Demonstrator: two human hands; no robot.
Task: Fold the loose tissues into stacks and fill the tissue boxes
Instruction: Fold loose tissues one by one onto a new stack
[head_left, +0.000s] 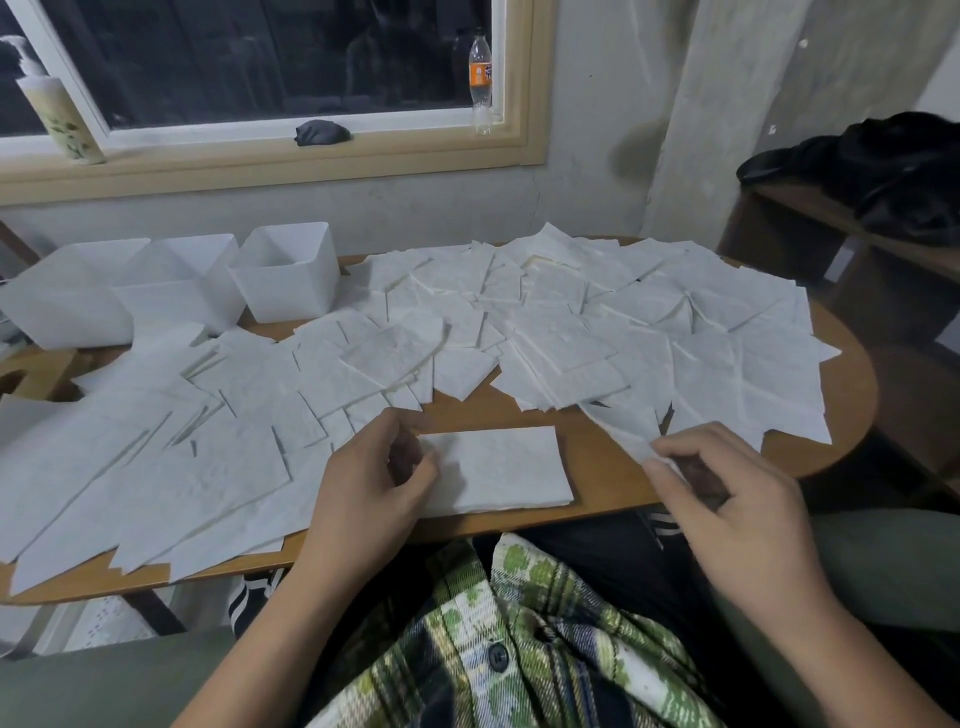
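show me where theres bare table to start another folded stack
The table is bare right of the folded stack, up to the tissue the right hand pinches, and in a strip just behind the stack. Crowded: loose tissues cover the left and back; tissue boxes fill the far left corner.

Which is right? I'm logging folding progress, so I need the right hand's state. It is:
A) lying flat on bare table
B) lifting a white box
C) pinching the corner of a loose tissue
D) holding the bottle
C: the right hand pinches a corner of a loose tissue near the table's front edge, while the left hand holds the left edge of the folded stack.
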